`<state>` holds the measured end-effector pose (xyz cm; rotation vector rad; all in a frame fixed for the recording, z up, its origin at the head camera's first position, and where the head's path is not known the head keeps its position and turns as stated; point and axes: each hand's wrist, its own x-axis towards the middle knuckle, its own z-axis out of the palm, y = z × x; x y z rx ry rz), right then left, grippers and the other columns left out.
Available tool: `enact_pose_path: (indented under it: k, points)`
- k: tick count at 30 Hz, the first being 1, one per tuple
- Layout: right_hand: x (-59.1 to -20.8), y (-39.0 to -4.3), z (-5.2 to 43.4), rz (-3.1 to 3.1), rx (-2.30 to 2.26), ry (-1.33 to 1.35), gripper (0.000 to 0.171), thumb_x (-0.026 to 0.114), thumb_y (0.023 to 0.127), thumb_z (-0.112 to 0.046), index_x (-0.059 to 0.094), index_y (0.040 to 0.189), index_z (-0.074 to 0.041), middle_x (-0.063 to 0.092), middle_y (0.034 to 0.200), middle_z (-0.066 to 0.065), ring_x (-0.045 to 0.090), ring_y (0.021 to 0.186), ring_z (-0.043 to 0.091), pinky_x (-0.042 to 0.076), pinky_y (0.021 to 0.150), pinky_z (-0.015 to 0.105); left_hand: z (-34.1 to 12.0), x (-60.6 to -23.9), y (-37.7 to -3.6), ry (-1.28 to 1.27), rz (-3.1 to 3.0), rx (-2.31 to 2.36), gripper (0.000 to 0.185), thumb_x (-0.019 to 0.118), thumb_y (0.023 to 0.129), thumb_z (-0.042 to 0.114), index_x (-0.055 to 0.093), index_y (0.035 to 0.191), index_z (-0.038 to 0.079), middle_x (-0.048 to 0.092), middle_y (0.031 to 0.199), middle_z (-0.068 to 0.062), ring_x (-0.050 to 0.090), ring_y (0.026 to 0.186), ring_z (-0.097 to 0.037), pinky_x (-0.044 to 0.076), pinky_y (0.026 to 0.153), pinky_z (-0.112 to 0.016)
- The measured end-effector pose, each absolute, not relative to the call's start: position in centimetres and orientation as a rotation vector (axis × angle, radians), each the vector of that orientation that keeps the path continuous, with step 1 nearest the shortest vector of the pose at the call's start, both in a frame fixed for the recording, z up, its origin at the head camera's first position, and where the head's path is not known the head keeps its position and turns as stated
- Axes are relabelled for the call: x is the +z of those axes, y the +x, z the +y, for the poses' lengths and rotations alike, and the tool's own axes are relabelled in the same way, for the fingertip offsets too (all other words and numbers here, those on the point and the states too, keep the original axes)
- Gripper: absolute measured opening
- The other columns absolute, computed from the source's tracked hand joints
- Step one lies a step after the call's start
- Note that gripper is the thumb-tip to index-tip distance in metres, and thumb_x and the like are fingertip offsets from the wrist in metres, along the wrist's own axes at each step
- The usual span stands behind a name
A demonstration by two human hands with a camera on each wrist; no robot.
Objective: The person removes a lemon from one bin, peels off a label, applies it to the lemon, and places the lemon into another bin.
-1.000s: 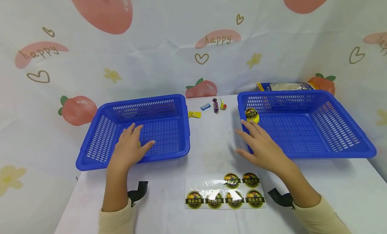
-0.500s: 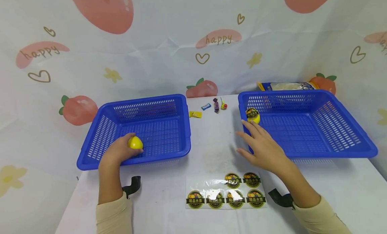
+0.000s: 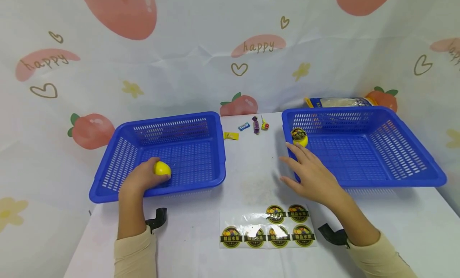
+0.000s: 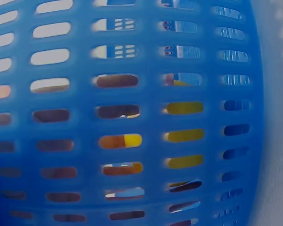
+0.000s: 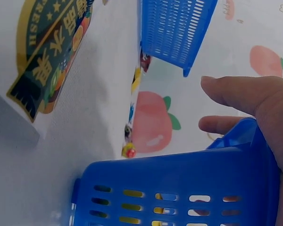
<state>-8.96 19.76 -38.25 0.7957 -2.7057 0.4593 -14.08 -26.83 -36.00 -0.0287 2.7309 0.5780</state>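
In the head view my left hand [image 3: 139, 178] reaches over the near rim of the left blue basket [image 3: 221, 158]. Fingers and thumb hold a smooth, round yellow fruit [image 3: 162, 169] from its left side, low in that basket. Through the slots in the left wrist view, parts of the yellow fruit [image 4: 185, 135] show; the blue wall hides most of the hand. My right hand [image 3: 316, 176] has its fingers spread at the left rim of the right blue basket [image 3: 366, 184], holding nothing. Just beyond its fingertips lies another yellow fruit [image 3: 300, 137] with a dark round label.
A sheet of round fruit stickers [image 3: 267, 227] lies at the front between my arms. Behind it, between the baskets, are a yellow packet [image 3: 231, 136], a blue one [image 3: 244, 126], a purple sweet [image 3: 256, 125] and a lollipop [image 3: 265, 125]. A bag [image 3: 341, 102] stands behind the right basket.
My left hand has drawn back and left from above the basket and taken hold of the yellow fruit, which it mostly covered before. The right hand has kept its place.
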Motion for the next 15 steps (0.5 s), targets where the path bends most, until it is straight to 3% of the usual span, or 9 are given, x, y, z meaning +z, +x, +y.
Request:
enact_pose_path:
  k: [15]
  points:
    - [-38.09, -8.89, 19.49, -2.707, 0.43, 0.779, 0.051, 0.079, 0.084, -0.029, 0.066, 0.126, -0.003, 0.04, 0.15, 0.025, 0.035, 0.137, 0.05, 0.035, 0.105, 0.065, -26.64, -36.31, -14.35, -0.038, 2.756, 0.516, 0.088, 0.079, 0.083, 0.033, 0.035, 0.147, -0.007, 0.051, 0.128, -0.035, 0.051, 0.108, -0.047, 0.045, 0.094, -0.064]
